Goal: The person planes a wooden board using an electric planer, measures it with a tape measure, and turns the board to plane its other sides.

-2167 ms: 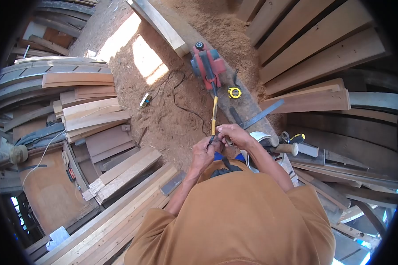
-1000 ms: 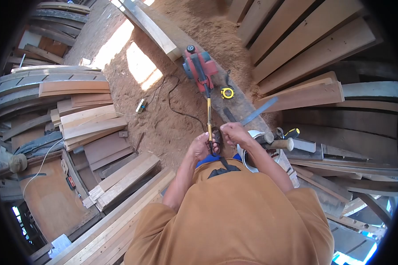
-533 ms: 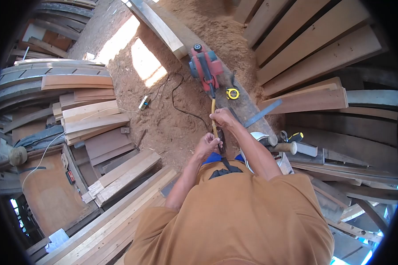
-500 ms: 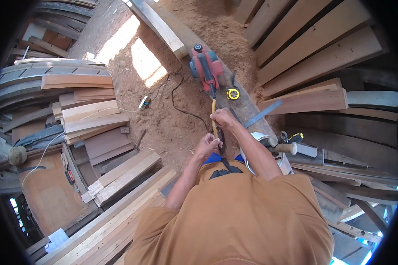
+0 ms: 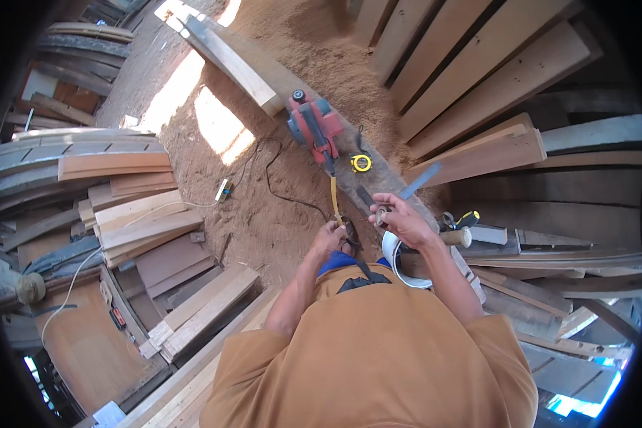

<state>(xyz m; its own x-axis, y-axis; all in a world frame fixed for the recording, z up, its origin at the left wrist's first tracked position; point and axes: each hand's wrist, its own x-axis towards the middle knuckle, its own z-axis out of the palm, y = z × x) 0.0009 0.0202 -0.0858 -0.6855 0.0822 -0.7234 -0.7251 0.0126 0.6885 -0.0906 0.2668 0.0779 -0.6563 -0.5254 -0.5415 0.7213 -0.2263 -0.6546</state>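
Note:
A red power planer lies on a long dusty plank. From its near end a cord wrapped in yellow tape runs toward the body. My left hand pinches the lower end of this taped cord. My right hand is off the cord, to its right, with a small roll of tape between its fingers. A yellow tape measure lies on the plank beyond my right hand, and a flat blue-grey metal strip extends beside it.
Close to my right forearm are a white bucket, a wooden-handled tool and a yellow-black handle. Stacked boards stand at left, and long boards lean at upper right. A dark cable crosses the dusty floor.
My right hand has let go of the taped cord and moved right and down, its fingers spread more around the roll. My left hand stays at the cord. The whole view has shifted slightly.

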